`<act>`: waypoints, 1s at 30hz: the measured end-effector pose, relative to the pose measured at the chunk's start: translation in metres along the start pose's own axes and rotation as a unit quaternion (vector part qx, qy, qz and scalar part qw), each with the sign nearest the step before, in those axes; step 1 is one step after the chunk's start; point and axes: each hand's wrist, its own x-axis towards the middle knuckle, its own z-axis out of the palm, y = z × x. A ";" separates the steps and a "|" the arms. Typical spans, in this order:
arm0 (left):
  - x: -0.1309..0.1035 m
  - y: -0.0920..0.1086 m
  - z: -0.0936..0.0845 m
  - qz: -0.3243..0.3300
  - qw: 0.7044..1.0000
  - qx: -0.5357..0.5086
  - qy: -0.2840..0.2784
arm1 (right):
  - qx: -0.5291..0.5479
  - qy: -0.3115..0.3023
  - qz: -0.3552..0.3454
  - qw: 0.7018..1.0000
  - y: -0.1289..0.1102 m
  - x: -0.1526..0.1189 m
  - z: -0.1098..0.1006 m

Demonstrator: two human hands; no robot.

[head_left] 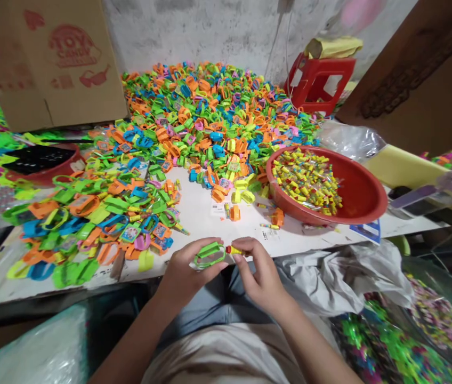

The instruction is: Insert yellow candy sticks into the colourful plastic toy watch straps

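A green toy watch (210, 255) is gripped in my left hand (188, 269), its band looped round toward me. Between the thumb and fingers of my right hand (261, 274) is a small yellow candy tube (234, 250) with a red end, close beside the watch. Both hands are just above the front edge of the white table (194, 213). An orange toy watch (234, 213) and a few candy tubes (269, 226) lie beyond my fingers. To the right, a red basin (364, 192) holds many yellow candy tubes (308, 178).
A large heap of coloured toy watches (214, 112) reaches the wall, with another pile (110, 218) at left. A cardboard box (50, 69) stands back left, a red stool (322, 80) back right. A clear plastic bag (349, 138) and white cloth-like sheet (330, 272) lie at right.
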 end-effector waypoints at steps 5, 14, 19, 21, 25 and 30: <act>-0.002 0.003 0.001 -0.019 1.000 -0.009 0.005 | -0.029 0.000 -0.048 0.998 -0.001 -0.004 0.002; -0.003 0.001 -0.002 -0.067 0.997 0.044 -0.020 | -0.196 -0.098 -0.101 0.971 -0.005 0.000 -0.002; -0.004 0.002 -0.007 -0.083 0.988 0.043 -0.126 | -0.246 -0.121 -0.138 0.952 0.001 -0.010 0.007; -0.005 0.000 -0.010 -0.089 0.984 0.048 -0.149 | -0.229 -0.113 -0.135 0.957 0.004 -0.012 0.014; -0.001 -0.008 -0.033 -0.052 0.990 0.129 -0.029 | -0.203 -0.090 -0.098 0.970 0.016 -0.006 0.019; 0.022 -0.020 -0.110 -0.008 0.906 0.334 0.258 | -0.230 -0.059 -0.034 0.971 0.046 0.002 0.006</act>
